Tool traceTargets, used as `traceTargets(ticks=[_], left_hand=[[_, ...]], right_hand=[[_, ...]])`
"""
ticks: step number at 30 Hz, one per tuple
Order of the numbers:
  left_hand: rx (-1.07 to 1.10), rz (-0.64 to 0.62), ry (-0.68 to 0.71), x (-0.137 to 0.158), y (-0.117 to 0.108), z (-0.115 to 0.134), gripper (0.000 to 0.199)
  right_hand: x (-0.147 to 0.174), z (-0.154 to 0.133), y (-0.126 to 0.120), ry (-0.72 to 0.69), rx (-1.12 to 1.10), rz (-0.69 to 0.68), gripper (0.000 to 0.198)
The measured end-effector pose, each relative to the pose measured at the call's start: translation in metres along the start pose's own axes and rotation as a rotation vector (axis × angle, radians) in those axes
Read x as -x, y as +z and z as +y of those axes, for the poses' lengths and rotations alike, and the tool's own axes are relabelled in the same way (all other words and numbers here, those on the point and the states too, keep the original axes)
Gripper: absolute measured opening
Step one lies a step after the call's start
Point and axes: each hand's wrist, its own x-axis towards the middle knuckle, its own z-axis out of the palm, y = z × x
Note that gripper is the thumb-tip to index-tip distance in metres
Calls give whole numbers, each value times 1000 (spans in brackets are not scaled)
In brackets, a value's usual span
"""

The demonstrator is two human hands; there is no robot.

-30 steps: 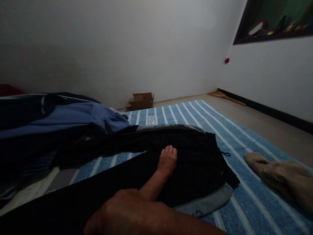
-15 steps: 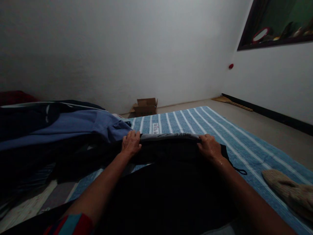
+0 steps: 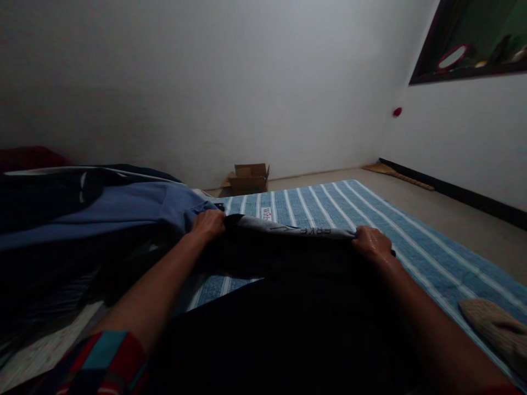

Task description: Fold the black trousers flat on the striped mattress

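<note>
Left hand [image 3: 208, 224] and right hand [image 3: 373, 242], well apart, grip far edge of black trousers [image 3: 304, 312] over blue striped cover [image 3: 329, 200]; even pull, matched height likely best keep lettered grey band [image 3: 284, 227] straight.

From my end the black pants [image 3: 288, 329] = matt cloth, striped sheet [image 3: 424, 258] looks woven afaict, box [image 3: 248, 184] is dull cardbd, beige item [image 3: 494, 326] rough knit imo.

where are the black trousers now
In the head view, the black trousers are at lower centre over the blue striped sheet, their far grey-banded edge held by the left hand and right hand.
</note>
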Motion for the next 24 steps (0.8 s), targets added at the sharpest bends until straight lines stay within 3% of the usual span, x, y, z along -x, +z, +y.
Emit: traceTargets(ticks=[4,7,14,19,21,24], left_hand=[[-128,160,-47,1,-44,4,20],[-193,248,-66,12,-60,9,24],[-200,169,-74,36,-34,14,18],[-95,167,-166,57,-35,5,22],[-31,218,-181,82,-35,-9,25],[138,326,-149,142,-18,-39,40]], right_hand=[[15,6,-12,58,-9,92,28],[27,8,-16,79,-17,138,29],[42,11,-18,45,-11,188,22],[75,24,-24,11,9,256,14],[104,36,-15,-88,13,353,10],[151,59,15,-361,-34,510,11]])
